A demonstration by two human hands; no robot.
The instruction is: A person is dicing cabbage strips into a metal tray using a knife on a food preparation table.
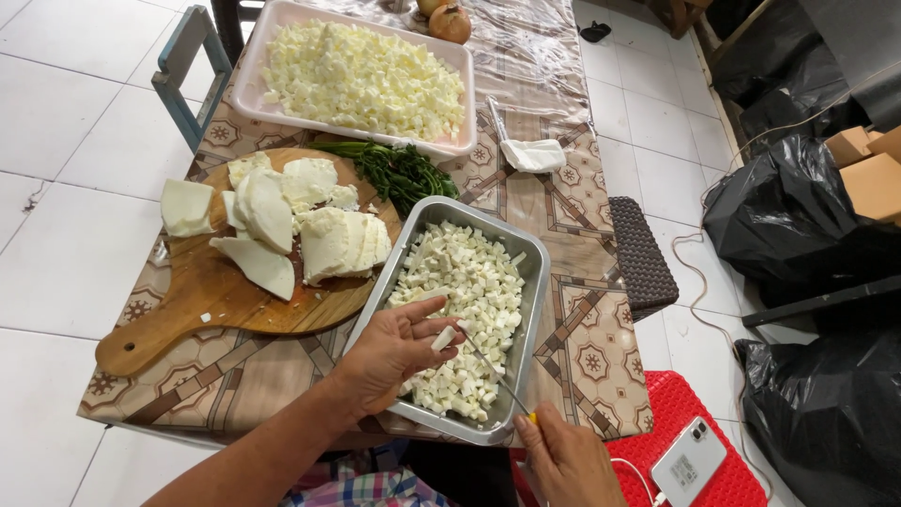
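1. The left hand [394, 352] pinches a white strip [443, 338] in a closed grip over the metal tray [535, 282].
2. The right hand [563, 465], at five o'clock, grips a thin knife [493, 371], blade touching the strip.
3. White cubes [469, 282] fill the tray.
4. At ten o'clock, a wooden board [216, 300] carries white slabs [310, 230] on the surface [582, 357].

Left hand [392, 352] cupped over the metal tray [537, 282], a white strip [443, 339] pinched in its fingertips — right hand [563, 460] grips a thin knife [493, 371], blade angled up to that strip. Diced white cubes [469, 282] fill the tray. Beside it, thick white slices [300, 225] on the round wooden board [216, 296], greens [399, 174] just behind — and a pink tray [246, 89] piled with more cubes.
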